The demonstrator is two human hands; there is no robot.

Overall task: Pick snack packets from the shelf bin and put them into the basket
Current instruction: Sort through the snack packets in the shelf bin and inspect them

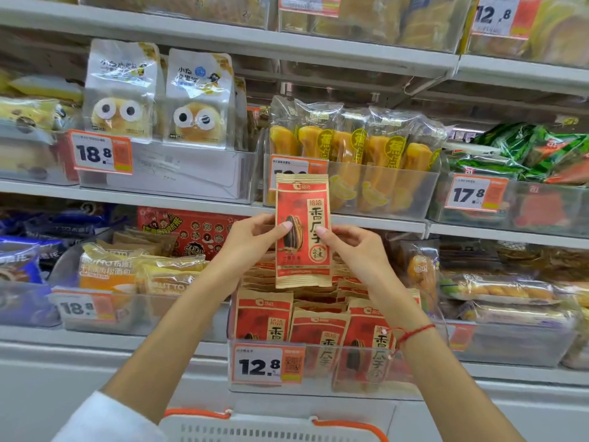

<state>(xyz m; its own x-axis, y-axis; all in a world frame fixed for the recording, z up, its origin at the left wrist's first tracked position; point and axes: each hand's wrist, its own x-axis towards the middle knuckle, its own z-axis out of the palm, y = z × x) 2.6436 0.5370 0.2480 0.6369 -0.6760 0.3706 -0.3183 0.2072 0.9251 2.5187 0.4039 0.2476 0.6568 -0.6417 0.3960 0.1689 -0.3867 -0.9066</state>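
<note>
A red and tan sunflower-seed packet (302, 199) is held upright in front of the shelves, above its bin. My left hand (251, 237) pinches its left edge with the thumb on the front. My right hand (353, 247) pinches its right edge the same way. Below them a clear shelf bin (318, 387) with a 12.8 price tag holds several more of the same packets (318, 333), standing upright. The white basket (271, 429) with orange handles shows at the bottom edge, under my arms.
Neighbouring clear bins hold bread packs (127, 272) on the left and wrapped pastries (497, 291) on the right. The shelf above carries banana cakes (350, 145), owl-face buns (159, 100) and green packets (526, 151). A red string bracelet sits on my right wrist.
</note>
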